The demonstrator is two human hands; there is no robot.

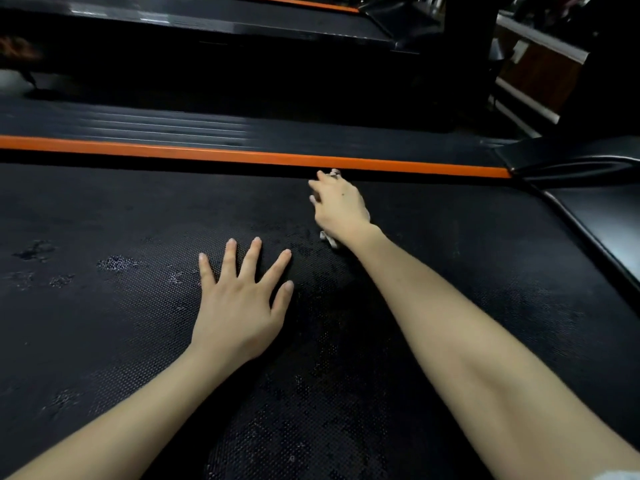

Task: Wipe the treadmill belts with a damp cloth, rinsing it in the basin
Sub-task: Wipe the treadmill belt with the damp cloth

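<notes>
Treadmill belt [450, 271] fills most of the view: black, pebbled texture, matte where dry, and mottled with glossy damp patches [116, 263] on the left and around the middle, so my guess is the wiping is partway through on this belt. Far edge is bordered by an orange stripe [173, 148], with a ribbed black side rail [138, 124] just past it. A smooth black cover [595, 216] sits at the right end. A second treadmill [207, 26] lies behind it, dark and blurry, so I can't tell if it is wet. No basin is in view. The left hand [239, 313] lies palm down on the belt near the middle with its fingers [251, 258] spread straight, released and holding nothing. It is probably there as a brace so the body can lean across. The right hand [341, 206] is stretched out to the far edge of the belt, just short of the orange stripe, on top of the cloth [329, 239]. The reach likely aims to get the strip beside the rail. The cloth is pale and mostly hidden under the palm. One crumpled bit pokes out by the wrist and another at the fingertips, and it touches the belt. Right fingers lie over it, but I can't tell whether they clutch it or just press flat. The cloth is too covered to judge how wet or dirty it is.
</notes>
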